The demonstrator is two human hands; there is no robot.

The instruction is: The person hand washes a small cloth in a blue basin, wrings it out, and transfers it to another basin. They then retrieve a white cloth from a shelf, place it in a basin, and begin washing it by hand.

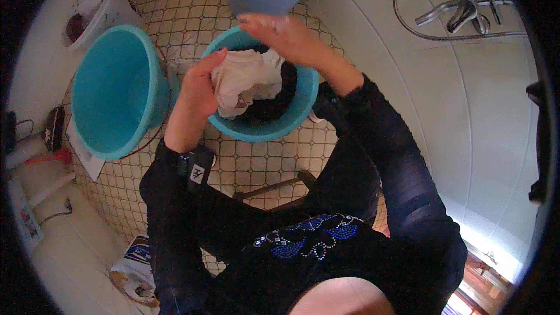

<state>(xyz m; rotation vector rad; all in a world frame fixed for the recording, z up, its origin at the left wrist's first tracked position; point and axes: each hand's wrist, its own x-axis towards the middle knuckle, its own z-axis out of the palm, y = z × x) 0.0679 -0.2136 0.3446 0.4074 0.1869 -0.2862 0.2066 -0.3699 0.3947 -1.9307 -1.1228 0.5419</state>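
Above a turquoise plastic basin (251, 134), my left hand (199, 83) grips the side of a bunched, pale, wet-looking cloth (243, 76). My right hand (284, 37) is over the basin's far rim, its fingers stretched to the left and whitish suds on it. A raised fold of the cloth meets the underside of that hand; whether the hidden thumb holds it cannot be told. Dark fabric (280, 103) lies in the basin beneath the cloth.
A second turquoise basin (153, 92) leans tilted at the left, beside a white bucket (94, 22). Straight ahead is a blue-grey bucket (258, 0) with dark contents. A shower mixer tap (466, 13) with a hose is mounted on the right wall. The floor (262, 162) is tiled.
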